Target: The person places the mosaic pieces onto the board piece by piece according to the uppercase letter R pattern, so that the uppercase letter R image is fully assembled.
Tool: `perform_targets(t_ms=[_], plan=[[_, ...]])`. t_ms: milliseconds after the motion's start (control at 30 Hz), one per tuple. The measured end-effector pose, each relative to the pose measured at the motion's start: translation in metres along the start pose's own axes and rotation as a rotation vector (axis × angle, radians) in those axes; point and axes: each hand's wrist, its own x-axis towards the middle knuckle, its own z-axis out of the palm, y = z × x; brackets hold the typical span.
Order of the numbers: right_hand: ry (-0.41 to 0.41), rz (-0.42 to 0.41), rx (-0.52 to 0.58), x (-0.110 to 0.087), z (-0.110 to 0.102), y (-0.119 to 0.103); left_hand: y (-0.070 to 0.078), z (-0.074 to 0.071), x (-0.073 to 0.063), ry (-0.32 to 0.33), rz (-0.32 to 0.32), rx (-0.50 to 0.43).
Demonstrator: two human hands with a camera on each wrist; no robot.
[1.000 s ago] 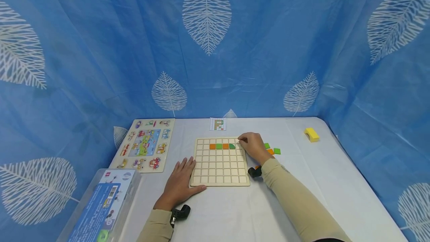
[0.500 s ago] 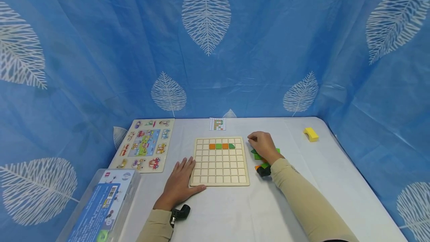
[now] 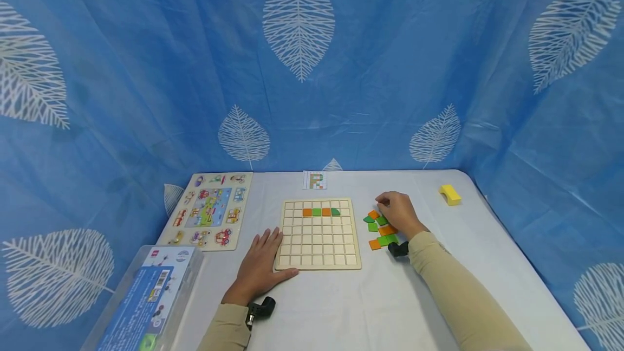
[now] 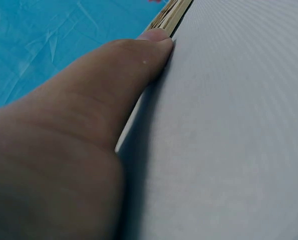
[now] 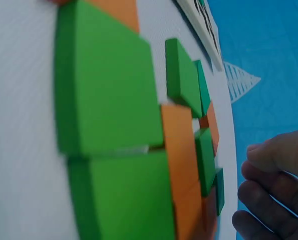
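Observation:
My left hand [image 3: 260,264] lies flat with fingers spread along the left edge of a wooden grid board [image 3: 319,238]. Its thumb [image 4: 133,57] rests at the board's front edge in the left wrist view. One row of the board carries two orange square tiles [image 3: 307,212], a green square tile [image 3: 317,212] and a dark green rounded tile [image 3: 335,212]. My right hand [image 3: 400,213] hovers over the far side of a loose group of tiles, fingers loosely curled. Nothing shows between thumb and fingers in the right wrist view. Green tiles [image 5: 116,85] and orange tiles [image 5: 181,145] lie beneath.
A small pattern card [image 3: 316,180] lies behind the board. On the left are a picture puzzle board [image 3: 244,188] and a clear plastic box [image 3: 195,256] with a printed label. A yellow arch block [image 3: 450,195] stands at the right rear. Blue curtain [image 3: 365,96] surrounds the table.
My right hand has moved right, from the board's upper right corner to the loose tiles, uncovering more of them. The left hand and the row of tiles have stayed put.

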Motion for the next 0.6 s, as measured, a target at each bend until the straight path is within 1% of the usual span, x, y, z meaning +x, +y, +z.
perform_targets(t_ms=[167, 467, 600], plan=[[-0.013, 0.043, -0.004, -0.001, -0.002, 0.006, -0.001, 0.001, 0.000, 0.001, 0.004, 0.007], [-0.012, 0.064, -0.026, -0.004, -0.002, 0.012, 0.000, 0.001, 0.000, 0.007, 0.009, 0.004], [-0.027, 0.080, -0.027, -0.004, -0.002, 0.012, -0.001, 0.001, 0.000, 0.004, 0.007, 0.004]])
